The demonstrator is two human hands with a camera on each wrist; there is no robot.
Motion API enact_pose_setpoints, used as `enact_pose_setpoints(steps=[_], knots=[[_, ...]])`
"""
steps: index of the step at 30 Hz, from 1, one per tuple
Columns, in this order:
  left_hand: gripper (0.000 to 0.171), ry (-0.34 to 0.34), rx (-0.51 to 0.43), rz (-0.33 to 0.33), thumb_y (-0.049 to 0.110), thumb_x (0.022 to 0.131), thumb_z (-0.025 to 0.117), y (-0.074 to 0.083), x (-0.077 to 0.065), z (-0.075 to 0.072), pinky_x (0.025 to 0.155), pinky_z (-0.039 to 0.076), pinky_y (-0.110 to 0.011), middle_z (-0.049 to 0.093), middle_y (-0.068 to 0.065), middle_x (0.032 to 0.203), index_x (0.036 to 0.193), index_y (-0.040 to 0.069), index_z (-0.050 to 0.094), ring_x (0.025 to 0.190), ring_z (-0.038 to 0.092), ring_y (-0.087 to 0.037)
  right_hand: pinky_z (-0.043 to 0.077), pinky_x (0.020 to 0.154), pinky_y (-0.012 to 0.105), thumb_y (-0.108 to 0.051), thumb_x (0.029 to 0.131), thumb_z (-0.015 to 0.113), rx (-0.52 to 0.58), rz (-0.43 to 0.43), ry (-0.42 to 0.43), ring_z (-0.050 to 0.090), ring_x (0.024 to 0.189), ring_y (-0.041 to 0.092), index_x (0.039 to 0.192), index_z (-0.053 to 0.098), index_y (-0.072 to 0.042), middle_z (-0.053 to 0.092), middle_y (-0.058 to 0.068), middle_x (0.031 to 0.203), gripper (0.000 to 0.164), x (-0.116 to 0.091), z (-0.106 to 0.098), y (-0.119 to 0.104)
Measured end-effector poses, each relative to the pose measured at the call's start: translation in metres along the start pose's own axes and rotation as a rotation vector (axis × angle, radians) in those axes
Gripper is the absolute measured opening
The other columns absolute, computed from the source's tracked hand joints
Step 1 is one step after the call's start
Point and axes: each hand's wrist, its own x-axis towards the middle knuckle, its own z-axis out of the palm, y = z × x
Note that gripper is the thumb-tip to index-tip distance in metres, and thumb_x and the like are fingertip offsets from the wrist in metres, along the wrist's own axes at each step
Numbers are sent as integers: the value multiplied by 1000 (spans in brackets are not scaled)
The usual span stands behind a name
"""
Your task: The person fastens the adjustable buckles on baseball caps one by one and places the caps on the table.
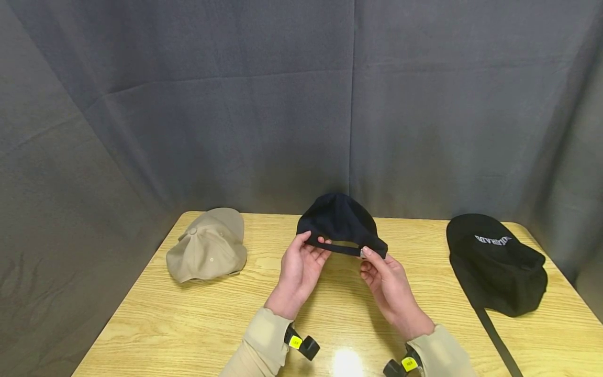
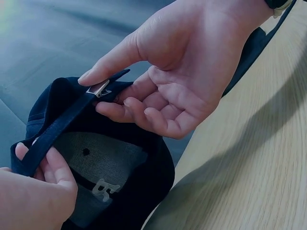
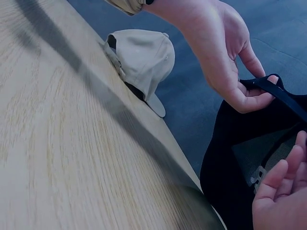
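A dark navy cap [image 1: 338, 217] is held up over the middle of the table, its back opening toward me. My left hand [image 1: 299, 269] grips the left side of the opening, with thumb and fingers around the strap's end. At the other side my right hand [image 1: 390, 288] pinches the strap beside its metal buckle [image 2: 98, 89]. Between both hands the adjustment strap [image 1: 341, 250] runs across. Inside the crown, the left wrist view shows pale mesh lining [image 2: 91, 155] and the back of some stitching [image 2: 105, 190].
On the wooden table [image 1: 188, 319], a beige cap [image 1: 207, 251] lies to the left. A black cap [image 1: 499, 267] with white lettering lies at the right, a long strap [image 1: 497, 340] trailing toward the front edge. Grey cloth [image 1: 264, 115] hangs behind the table and along its sides.
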Motion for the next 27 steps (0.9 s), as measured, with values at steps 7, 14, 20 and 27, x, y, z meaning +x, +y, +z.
enact_pose_setpoints(steps=[7,14,20,27], knots=[[28,3,-2,-4,18,108,42,1,-1,0,97,49,-32,54,-10,104,130,1,38,92,58,-18,51,73,23,-21,100,69,-22,-12,-1,57,78,14,88,71,-12,66,1,85,15,1,-2,-1],[28,7,2,-1,18,108,43,1,-1,1,97,49,-31,54,-10,104,130,2,38,91,58,-18,50,72,23,-21,100,69,-48,-16,1,56,77,13,89,72,-13,68,1,87,14,1,-3,-2],[27,11,15,2,18,108,42,1,-1,0,95,49,-31,53,-9,102,128,2,38,91,58,-18,50,72,23,-18,99,71,-52,-6,17,55,75,13,91,70,-11,64,2,84,11,0,-5,-2],[31,27,33,2,19,108,39,1,0,-1,93,49,-31,53,-11,108,133,2,36,92,57,-19,53,80,25,-14,100,68,-16,-19,-15,61,81,13,93,71,-13,65,0,88,8,0,-8,-2]])
